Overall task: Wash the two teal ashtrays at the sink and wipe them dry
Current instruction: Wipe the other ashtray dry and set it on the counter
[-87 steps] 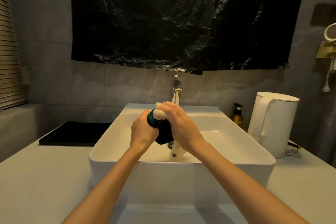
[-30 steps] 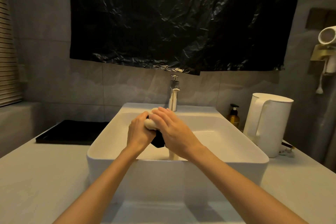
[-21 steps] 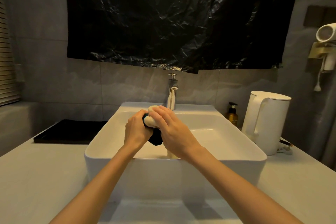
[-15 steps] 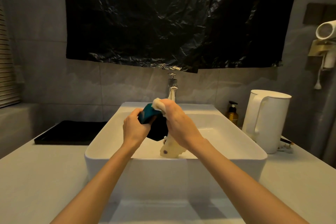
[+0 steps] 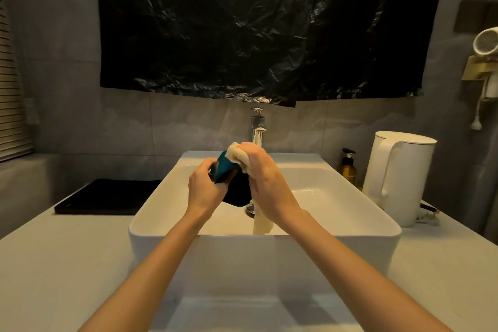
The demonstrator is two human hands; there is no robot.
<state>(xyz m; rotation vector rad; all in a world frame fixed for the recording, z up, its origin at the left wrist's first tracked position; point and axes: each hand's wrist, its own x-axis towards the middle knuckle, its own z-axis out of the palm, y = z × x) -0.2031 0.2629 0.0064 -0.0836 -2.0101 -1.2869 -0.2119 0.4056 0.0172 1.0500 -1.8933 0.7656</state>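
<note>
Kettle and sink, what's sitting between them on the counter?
A small amber pump bottle stands between the sink and the white kettle; the head view shows it.

I'm seeing the left hand gripping the ashtray and the right hand gripping the cloth over the middle of the sink. Together they are filling the space right in front of the faucet, which is standing just behind them. The sink's walls are boxing in any low sideways move. On the right, the kettle and the soap bottle are crowding the counter beside the rim. On the left, the black tray is lying near it. I'm finding open room above the rim and over the near counter.
</note>
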